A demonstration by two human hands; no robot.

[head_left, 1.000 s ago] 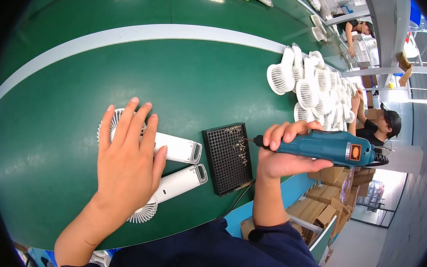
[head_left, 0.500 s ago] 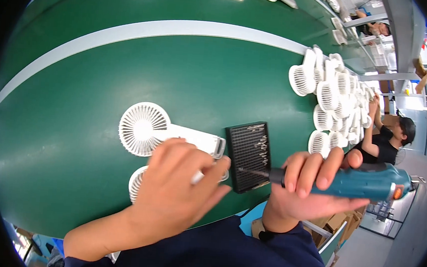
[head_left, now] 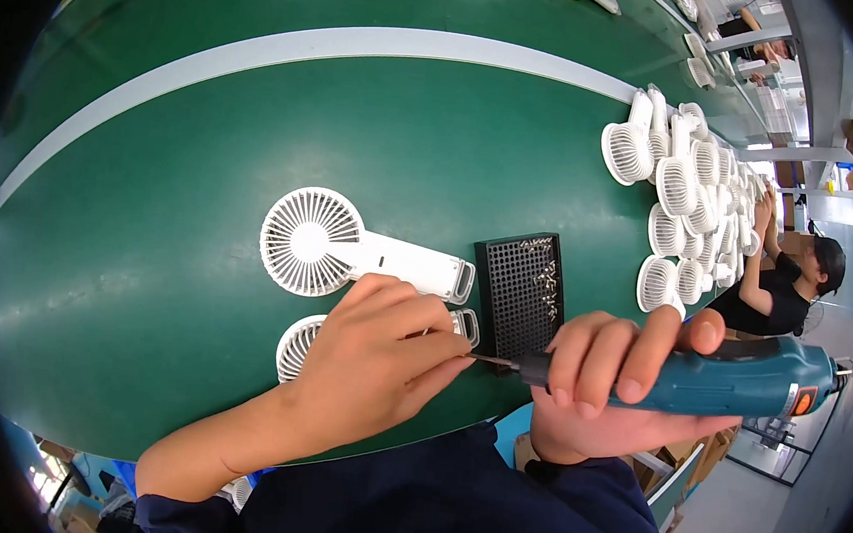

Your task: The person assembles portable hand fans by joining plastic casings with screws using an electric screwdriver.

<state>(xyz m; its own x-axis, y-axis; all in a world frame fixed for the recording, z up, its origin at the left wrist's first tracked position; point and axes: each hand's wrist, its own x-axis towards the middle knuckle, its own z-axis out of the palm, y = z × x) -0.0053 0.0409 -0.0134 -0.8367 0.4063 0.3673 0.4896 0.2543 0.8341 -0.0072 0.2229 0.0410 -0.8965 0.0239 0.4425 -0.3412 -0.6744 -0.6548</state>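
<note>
Held tight in the right hand (head_left: 608, 381) is a blue power screwdriver (head_left: 728, 375). Its thin tip is pinched by the left hand (head_left: 369, 362), over a white fan (head_left: 305, 342) near the green belt's (head_left: 152, 195) front edge. Another fan (head_left: 348, 245) and a black screw tray (head_left: 520, 289) are placed just behind.

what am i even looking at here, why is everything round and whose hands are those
This is one picture from a wide fisheye camera worn on a person's head, looking down, so straight edges bend toward the rim. No machine: the two bare hands are the wearer's own. The right hand grips a teal electric screwdriver, its tip pointing left. The left hand pinches at that tip with its fingertips, partly covering a white handheld fan. A second fan lies just beyond it on the green belt, beside a black screw tray. A heap of more white fans lies farther right, near another person.
</note>
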